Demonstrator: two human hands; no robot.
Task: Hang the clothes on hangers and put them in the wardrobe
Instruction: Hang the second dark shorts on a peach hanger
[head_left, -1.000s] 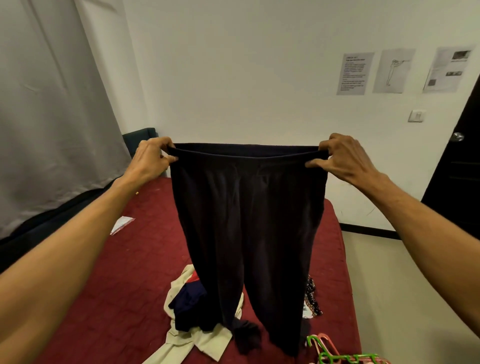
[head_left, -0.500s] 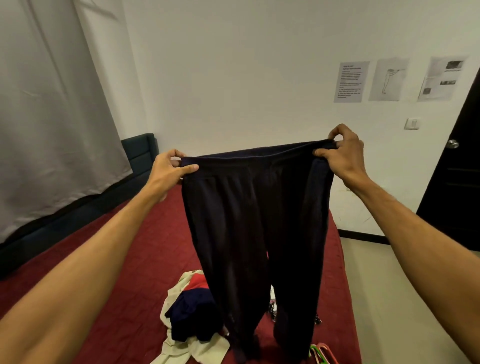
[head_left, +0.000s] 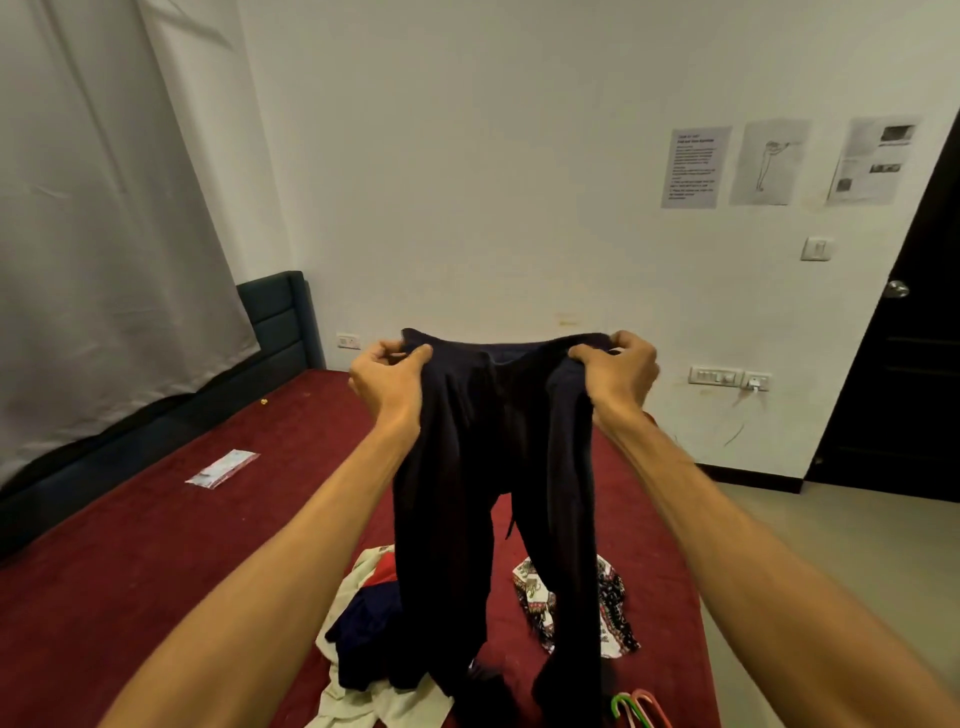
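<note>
Dark trousers (head_left: 493, 467) up over the bed (head_left: 156, 545)
Your left hand (head_left: 387, 376) and right hand (head_left: 615, 371) each pinch the waistband; legs trail onto the near clothes pile (head_left: 363, 618)

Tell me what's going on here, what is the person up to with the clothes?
A person holds a pair of dark trousers up over a red bed. The left hand and right hand each grip a side of the bunched waistband, and the legs hang down to the bed. A heap of clothes and a patterned garment lie below. The hangers sit at the near edge, not yet used. No wardrobe is in view.
</note>
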